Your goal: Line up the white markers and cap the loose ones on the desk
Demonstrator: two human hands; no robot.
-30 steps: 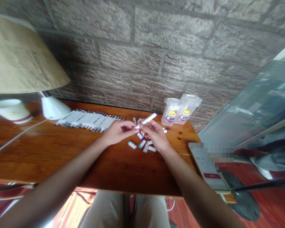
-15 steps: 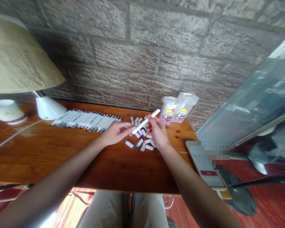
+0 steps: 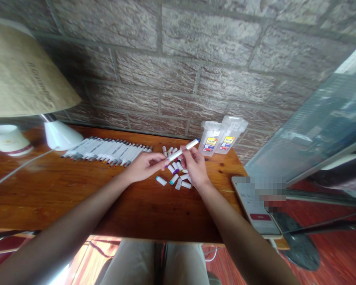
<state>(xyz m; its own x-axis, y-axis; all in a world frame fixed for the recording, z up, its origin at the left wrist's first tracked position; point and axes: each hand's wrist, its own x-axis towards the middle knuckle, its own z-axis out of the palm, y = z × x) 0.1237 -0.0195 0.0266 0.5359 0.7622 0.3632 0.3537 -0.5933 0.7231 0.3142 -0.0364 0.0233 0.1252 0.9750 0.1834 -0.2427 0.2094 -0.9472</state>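
Note:
A white marker (image 3: pixel 184 149) is held between both hands above the wooden desk (image 3: pixel 77 194). My right hand (image 3: pixel 193 166) grips its barrel, fingers closed round it. My left hand (image 3: pixel 145 165) pinches the marker's near end, at the cap. Under the hands lie several loose white caps (image 3: pixel 175 177) with coloured ends. A row of several capped white markers (image 3: pixel 106 150) lies side by side to the left, near the wall.
Two clear plastic marker boxes (image 3: pixel 222 136) stand by the brick wall at the right. A lamp with a tan shade (image 3: pixel 20 79) and white base (image 3: pixel 61 136) is at the left, beside a white bowl (image 3: pixel 7 140). A phone (image 3: pixel 259 209) lies at the desk's right edge.
The marker has tilted slightly flatter and the hands have shifted a little; the left fingers stay pinched on its near end.

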